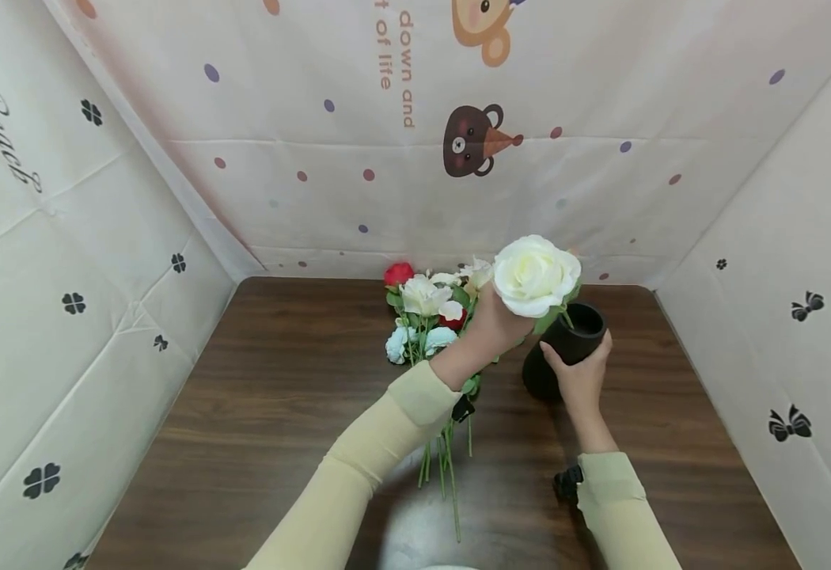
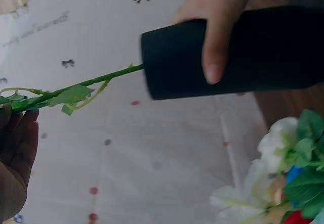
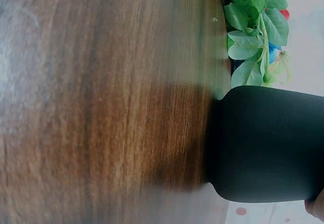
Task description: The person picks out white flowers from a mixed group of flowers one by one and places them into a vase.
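Observation:
In the head view a large white rose (image 1: 536, 275) is held up by my left hand (image 1: 492, 323) beside the mouth of a black vase (image 1: 563, 348). My left fingers pinch its green stem (image 2: 83, 85), and the stem's lower end passes into the vase mouth in the left wrist view. My right hand (image 1: 585, 376) grips the vase near its rim, thumb on one side and fingers round the other. The vase's base (image 3: 228, 143) stands on the wooden table in the right wrist view.
A bunch of artificial flowers (image 1: 424, 298), white, red and pale blue, lies on the brown table (image 1: 266, 412) left of the vase, stems (image 1: 451, 483) toward the front. Printed cloth walls (image 1: 301, 214) enclose the table at the back and sides.

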Demonstrator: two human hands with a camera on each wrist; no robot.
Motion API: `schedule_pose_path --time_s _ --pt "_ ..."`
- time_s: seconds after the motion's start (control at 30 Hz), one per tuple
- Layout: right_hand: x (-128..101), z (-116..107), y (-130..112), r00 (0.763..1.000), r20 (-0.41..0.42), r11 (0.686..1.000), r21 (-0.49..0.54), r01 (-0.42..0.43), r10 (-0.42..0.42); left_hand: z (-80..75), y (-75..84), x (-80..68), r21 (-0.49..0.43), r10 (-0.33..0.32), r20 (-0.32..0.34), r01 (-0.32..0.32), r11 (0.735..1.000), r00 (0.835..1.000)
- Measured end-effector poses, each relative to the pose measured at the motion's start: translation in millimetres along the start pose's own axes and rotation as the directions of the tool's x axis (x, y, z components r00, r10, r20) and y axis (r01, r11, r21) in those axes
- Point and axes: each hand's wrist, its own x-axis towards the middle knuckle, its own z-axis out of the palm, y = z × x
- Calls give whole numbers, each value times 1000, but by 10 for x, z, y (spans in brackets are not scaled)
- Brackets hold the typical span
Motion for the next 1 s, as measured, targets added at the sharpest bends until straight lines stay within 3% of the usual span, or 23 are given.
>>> schedule_pose_path --time_s 0.13,0.23,0.37,0.53,0.83,1.0 --pt "27 -3 0 1000 -6 1000 14 1 0 78 -37 41 3 -88 30 88 996 996" --pt "33 -17 -7 1000 -4 1000 8 -6 6 134 -81 65 4 -107 86 107 994 991" --pt "38 -20 -19 1000 3 1000 -11 4 -4 228 -169 91 -35 -70 135 75 997 988" --pt "38 -9 -8 1000 4 999 -31 26 -26 348 -235 98 -64 -94 139 103 993 986" --pt "25 1 -3 997 9 996 -38 79 -79 533 -315 99 51 -35 121 29 998 992" --pt "18 14 16 994 0 994 -40 105 -105 581 -335 114 53 -19 108 13 998 994"
